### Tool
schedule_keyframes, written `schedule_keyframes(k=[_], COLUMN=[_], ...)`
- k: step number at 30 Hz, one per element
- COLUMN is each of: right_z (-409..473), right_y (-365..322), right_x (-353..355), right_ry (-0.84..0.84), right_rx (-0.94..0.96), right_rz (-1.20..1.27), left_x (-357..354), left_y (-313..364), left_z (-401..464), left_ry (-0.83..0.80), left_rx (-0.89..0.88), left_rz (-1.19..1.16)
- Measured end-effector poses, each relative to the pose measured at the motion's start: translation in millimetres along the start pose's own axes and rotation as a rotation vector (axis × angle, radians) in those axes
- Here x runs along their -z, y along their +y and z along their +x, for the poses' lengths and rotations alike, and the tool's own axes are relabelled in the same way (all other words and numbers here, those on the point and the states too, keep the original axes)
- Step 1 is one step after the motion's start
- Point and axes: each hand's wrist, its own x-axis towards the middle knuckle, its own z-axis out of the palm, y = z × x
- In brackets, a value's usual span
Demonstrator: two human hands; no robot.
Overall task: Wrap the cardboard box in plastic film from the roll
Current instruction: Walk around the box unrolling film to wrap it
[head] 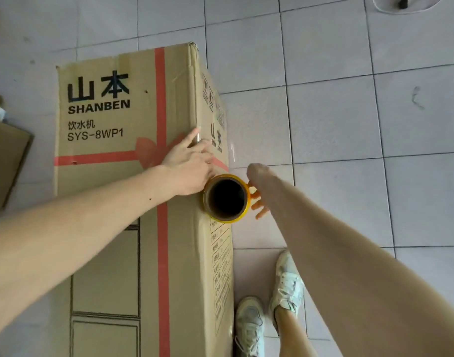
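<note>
The cardboard box (122, 176) lies flat on the floor, long side running away from the viewer, its broad top face printed in dark letters: two large Chinese characters "山本", then "SHANBEN", a line of smaller Chinese characters, and "SYS-8WP1". A red ribbon print (159, 99) crosses the top lengthwise and sideways, meeting in a bow shape partly hidden under the left hand. The narrow right side face repeats the "山本" mark with handling symbols above it and a table of small print lower down, too fine to read. Black outlined rectangles mark the nearer part of the top face.

The left hand (192, 166) rests on the box's upper right edge, fingers (195, 136) spread flat and reaching over the corner onto the side face. Just below it, the roll (227, 198) of film stands against the box's right side, seen end-on: a brown cardboard core with a dark hollow and a yellow rim. The right hand (257, 202) is mostly hidden behind its own forearm; its fingers curl around the roll's far side, holding it.

The floor (336, 119) is pale square tile with dark grout lines and a few scuff marks. Two white sneakers (285, 287) stand beside the box. Another piece of cardboard (7, 161) lies at the left edge.
</note>
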Motion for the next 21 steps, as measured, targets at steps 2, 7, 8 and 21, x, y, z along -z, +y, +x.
schedule_keyframes(k=[2, 7, 8, 21], right_z=[2.7, 10.0, 8.7, -6.5], right_y=[-9.1, 30.5, 48.1, 209.2], right_x=[-10.0, -26.3, -25.6, -75.6], right_ry=[-0.034, -0.256, -0.298, -0.323], right_rx=[0.002, -0.102, -0.154, -0.296], right_rz=[-0.042, 0.251, 0.370, 1.091], left_x=[-6.7, -9.9, -9.6, 7.5], left_y=[3.0, 0.4, 2.7, 26.5], left_z=[-3.8, 0.0, 0.6, -7.6], left_ry=[0.041, 0.164, 0.188, -0.007], left_rx=[-0.017, 0.005, -0.017, 0.086], left_rz=[0.090, -0.023, -0.009, -0.016])
